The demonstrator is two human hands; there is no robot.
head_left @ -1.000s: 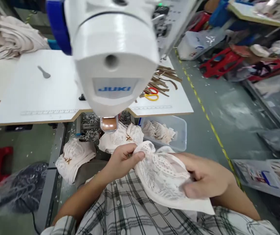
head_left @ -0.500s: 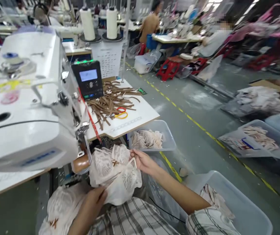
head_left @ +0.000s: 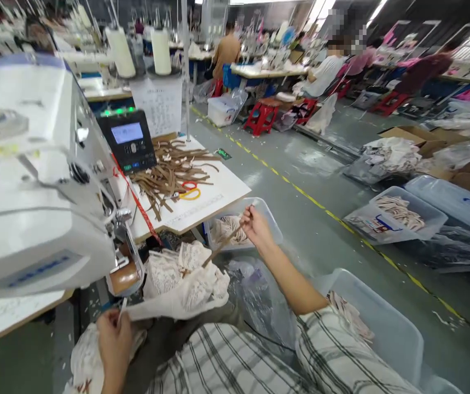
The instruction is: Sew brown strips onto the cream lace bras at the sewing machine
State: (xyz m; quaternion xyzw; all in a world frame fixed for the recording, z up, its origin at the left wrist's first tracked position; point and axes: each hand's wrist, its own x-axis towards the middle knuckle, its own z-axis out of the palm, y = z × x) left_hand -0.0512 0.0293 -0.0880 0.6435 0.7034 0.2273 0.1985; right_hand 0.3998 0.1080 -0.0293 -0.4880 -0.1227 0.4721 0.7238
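Observation:
A white lace bra (head_left: 208,284) is stretched out in front of my lap, just below the sewing machine's rounded arm end (head_left: 123,276). My left hand (head_left: 114,334) is closed, pinching the end of the bra's side band. A thin brown strap (head_left: 223,243) runs up from the bra, and the closed fingers of my right hand (head_left: 255,227) pinch its far end, pulling it taut. Another pile of white lace pieces (head_left: 81,358) with small brown bows hangs at the lower left, beside my left forearm.
Brown strips (head_left: 169,169) and red-and-yellow-handled scissors (head_left: 189,191) lie on the white machine table (head_left: 218,189). A control panel (head_left: 127,139) stands behind. Plastic bins (head_left: 273,216) with fabric pieces are under the table edge and at my right (head_left: 399,328). Other people sit farther back.
My right hand has moved up and right, away from the bra, drawing out the brown strap. My left hand has moved left with the band, stretching it. The view has turned rightward.

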